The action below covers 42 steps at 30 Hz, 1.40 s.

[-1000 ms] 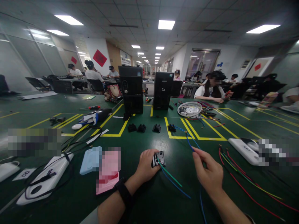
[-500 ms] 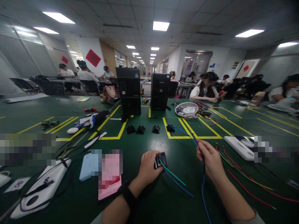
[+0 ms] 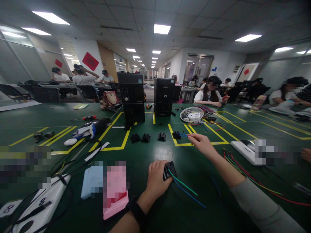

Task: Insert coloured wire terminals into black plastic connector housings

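My left hand (image 3: 157, 178) is closed around a small black plastic block (image 3: 172, 169) just above the table. From the block trail a green wire (image 3: 186, 186) and a blue wire (image 3: 191, 195), pointing to the lower right. Farther forward, my right hand (image 3: 199, 143) pinches another blue wire (image 3: 184, 134) between thumb and fingers. This wire runs to a black block (image 3: 177, 135) on the table; whether it is fixed into it cannot be made out. To its left lie several similar black blocks (image 3: 161, 136). Below my right forearm, a dim length of blue wire (image 3: 215, 179) shows.
Red, yellow and green wires (image 3: 250, 178) lie at the right beside a white power strip (image 3: 239, 150). Two black computer towers (image 3: 131, 97) stand ahead, with a white basket (image 3: 191, 114) to their right. Pink (image 3: 116, 207) and light blue cases (image 3: 92, 181) lie left. People sit beyond.
My right hand has moved forward and left, closer to the black block at the end of the blue wire. My left hand still holds its block. The view has shifted slightly.
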Motion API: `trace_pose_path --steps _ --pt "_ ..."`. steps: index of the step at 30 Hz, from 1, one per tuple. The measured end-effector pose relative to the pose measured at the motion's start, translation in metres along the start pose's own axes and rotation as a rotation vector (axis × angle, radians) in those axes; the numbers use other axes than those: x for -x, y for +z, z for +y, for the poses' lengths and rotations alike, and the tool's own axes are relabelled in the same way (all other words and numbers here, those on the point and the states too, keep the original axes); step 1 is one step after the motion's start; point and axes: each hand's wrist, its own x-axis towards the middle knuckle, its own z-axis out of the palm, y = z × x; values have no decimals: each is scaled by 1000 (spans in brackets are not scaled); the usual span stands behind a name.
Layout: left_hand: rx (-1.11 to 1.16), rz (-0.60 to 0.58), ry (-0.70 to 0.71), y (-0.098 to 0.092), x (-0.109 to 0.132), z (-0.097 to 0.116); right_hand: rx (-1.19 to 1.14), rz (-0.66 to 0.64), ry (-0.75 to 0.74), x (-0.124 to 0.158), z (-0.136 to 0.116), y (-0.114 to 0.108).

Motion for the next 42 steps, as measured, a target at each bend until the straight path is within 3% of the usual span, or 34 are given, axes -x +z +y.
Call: trace_pose_path --steps 7,17,29,42 --pt "-12 9 -14 -1 0 2 232 -137 -67 -49 5 47" --pt "16 10 -27 -2 -1 3 440 -221 -25 -75 -10 95" --pt "12 17 -18 -1 -1 1 524 -289 70 -85 -10 106" --pt "-8 13 -35 0 0 1 562 -392 76 -95 -15 109"
